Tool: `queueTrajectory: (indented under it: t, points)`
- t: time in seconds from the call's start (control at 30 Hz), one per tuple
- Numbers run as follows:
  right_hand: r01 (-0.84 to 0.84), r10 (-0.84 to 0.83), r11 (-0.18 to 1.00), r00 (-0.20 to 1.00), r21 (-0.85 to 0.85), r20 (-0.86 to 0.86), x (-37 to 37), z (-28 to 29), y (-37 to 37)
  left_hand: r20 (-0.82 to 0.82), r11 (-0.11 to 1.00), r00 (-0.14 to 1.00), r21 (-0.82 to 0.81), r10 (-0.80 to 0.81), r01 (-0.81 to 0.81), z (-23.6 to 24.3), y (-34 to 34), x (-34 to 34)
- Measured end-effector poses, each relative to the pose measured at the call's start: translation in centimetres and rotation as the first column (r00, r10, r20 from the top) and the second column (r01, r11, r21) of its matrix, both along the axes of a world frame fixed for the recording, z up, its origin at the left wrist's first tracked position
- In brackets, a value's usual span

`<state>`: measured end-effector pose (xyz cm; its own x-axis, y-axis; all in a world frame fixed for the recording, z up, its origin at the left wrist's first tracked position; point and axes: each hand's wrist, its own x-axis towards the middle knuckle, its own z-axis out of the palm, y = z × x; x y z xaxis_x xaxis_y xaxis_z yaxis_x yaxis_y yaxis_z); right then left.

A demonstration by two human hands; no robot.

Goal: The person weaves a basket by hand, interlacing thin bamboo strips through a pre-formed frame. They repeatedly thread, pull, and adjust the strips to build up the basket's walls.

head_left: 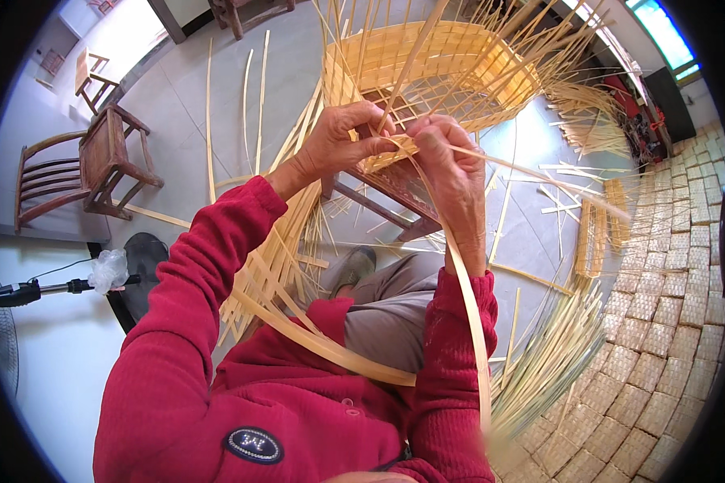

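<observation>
Both hands, left (338,143) and right (457,165), pinch a bamboo strip (475,322) at the near edge of the woven basket (451,52), upper centre of frame; sound work likely needs firm thumbs and untwisted strips.

The basket (378,68) is golden yellow with a checkered weave, the long curved strip (468,298) is paler straw, and the loose bundle (551,362) shades from straw to green. The sweater (165,354) is deep red with fine ribbing, its oval badge (254,444) dark with a pale dotted rim, and the trousers (390,322) are grey-brown. Thin dark lines cross the grey floor (177,72), and the chair (105,149) is reddish brown.
</observation>
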<state>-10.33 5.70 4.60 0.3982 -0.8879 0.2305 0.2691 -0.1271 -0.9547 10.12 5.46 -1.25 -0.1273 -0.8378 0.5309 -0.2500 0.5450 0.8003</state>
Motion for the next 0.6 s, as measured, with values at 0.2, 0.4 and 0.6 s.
queueTrajectory:
  t: [0.2,0.4,0.6]
  points:
    - [0.434,-0.426,0.899,0.897,-0.058,0.115,0.1,0.0,-0.8,0.007,0.997,1.0,0.075,0.03,-0.031,-0.2,0.3,0.0]
    - [0.345,-0.347,0.927,0.938,-0.144,0.012,-0.5,1.0,-1.0,0.007,0.997,1.0,0.07,0.029,-0.029,-0.1,0.4,0.1]
    - [0.397,-0.562,0.815,0.719,0.422,0.409,-1.6,-1.1,-2.1,-0.048,0.994,0.995,0.076,0.082,-0.078,-0.4,0.5,-0.4]
